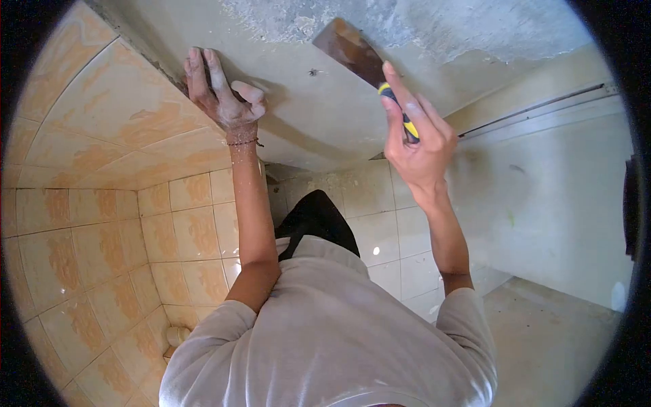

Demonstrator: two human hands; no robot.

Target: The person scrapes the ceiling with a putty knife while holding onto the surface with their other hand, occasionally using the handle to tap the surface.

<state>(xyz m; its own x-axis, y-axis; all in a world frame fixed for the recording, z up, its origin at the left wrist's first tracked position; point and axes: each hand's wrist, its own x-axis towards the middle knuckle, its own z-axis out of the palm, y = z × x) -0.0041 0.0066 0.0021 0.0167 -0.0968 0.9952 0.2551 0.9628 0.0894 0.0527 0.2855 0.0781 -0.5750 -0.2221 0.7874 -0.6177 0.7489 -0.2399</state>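
In the head view my right hand [424, 142] grips a putty knife [356, 54] by its yellow-and-black handle, with the index finger stretched along it toward the blade. The wide blade is stained brown and lies over the grey-green wall [319, 102], by the lower edge of a rough, peeled patch [434, 27]. Whether the blade edge touches the wall I cannot tell. My left hand [227, 95], dusted white, rests on the wall beside the tile edge, fingers apart and holding nothing. A thin bracelet [244, 142] circles that wrist.
Orange-and-cream tiles [102, 102] cover the wall on the left. Pale floor tiles [369, 241] show below, between my arms. On the right is a pale door-like panel [542, 197] with a dark strip [536, 108] along its top. A small dark mark [314, 72] sits on the wall.
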